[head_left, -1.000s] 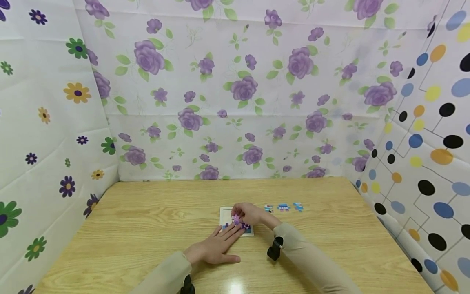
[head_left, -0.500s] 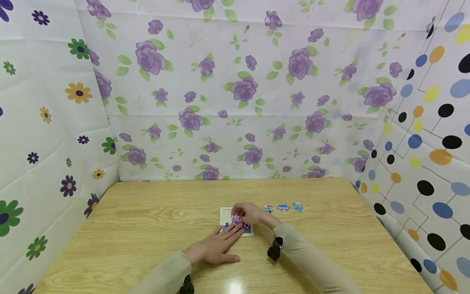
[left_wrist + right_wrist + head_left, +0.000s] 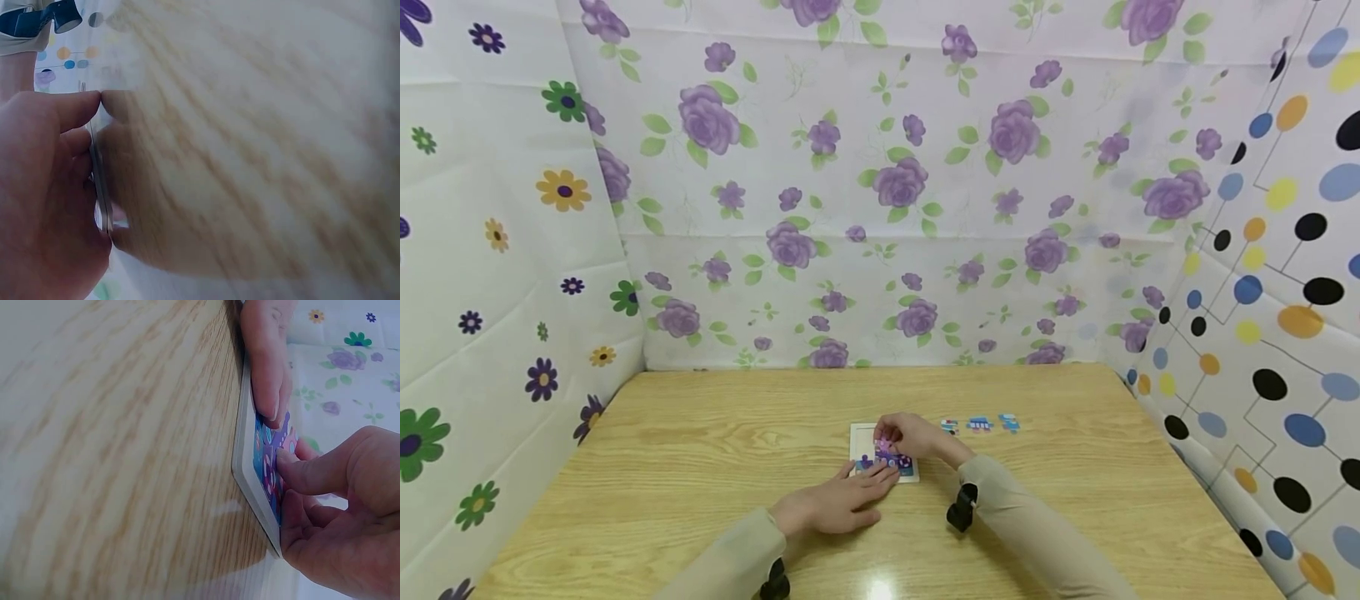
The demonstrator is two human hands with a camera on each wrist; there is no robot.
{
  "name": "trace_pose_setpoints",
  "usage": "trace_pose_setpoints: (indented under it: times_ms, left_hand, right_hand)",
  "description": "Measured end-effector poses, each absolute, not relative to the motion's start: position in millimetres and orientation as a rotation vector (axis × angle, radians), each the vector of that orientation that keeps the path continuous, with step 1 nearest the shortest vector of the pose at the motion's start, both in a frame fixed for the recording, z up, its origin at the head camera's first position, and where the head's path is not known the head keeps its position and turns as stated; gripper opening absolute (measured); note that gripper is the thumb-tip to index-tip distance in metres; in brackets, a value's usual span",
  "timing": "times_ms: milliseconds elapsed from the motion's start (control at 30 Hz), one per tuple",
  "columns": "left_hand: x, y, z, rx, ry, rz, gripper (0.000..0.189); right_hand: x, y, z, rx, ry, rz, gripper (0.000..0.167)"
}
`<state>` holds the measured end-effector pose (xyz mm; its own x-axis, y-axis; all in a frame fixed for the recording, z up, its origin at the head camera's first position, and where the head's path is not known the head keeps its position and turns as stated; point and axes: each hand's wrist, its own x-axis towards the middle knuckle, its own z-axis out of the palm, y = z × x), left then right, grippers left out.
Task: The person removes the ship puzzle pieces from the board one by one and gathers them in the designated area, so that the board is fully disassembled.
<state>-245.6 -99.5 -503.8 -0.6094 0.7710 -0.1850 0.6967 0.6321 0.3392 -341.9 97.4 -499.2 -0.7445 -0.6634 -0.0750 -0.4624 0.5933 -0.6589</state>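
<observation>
A small jigsaw puzzle tray point(image 3: 853, 443) with a white rim lies mid-table in the head view; purple and blue pieces fill its near part. My right hand point(image 3: 913, 435) reaches over it from the right, thumb and fingers pinching a pink puzzle piece point(image 3: 883, 447) down at the picture. In the right wrist view, the right thumb point(image 3: 303, 472) presses close on the picture, and the fingers partly hide the piece. My left hand point(image 3: 842, 502) lies with extended fingers across the tray's near edge, fingertips on the lower pieces. Its palm side point(image 3: 47, 187) shows in the left wrist view.
Three loose blue-and-white puzzle pieces lie in a row right of the tray: a left one point(image 3: 950, 427), a middle one point(image 3: 979, 424) and a right one point(image 3: 1009, 423). The wooden table point(image 3: 722, 450) ends at a flowered cloth point(image 3: 790, 325) behind.
My left hand has drawn back slightly toward the near side, uncovering more of the purple and blue pieces. The right hand keeps its place at the pink piece.
</observation>
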Motion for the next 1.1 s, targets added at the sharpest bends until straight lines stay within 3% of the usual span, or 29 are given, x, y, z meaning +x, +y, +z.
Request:
trace_pose_setpoints:
  times_ms: [1100]
  left_hand:
    - [-247.7, -100.6, -507.8, 1.197, 2.535, 0.332, 0.054]
  right_hand:
    - [-353.7, 104.8, -504.4, -1.020, 2.420, -0.909, 0.021]
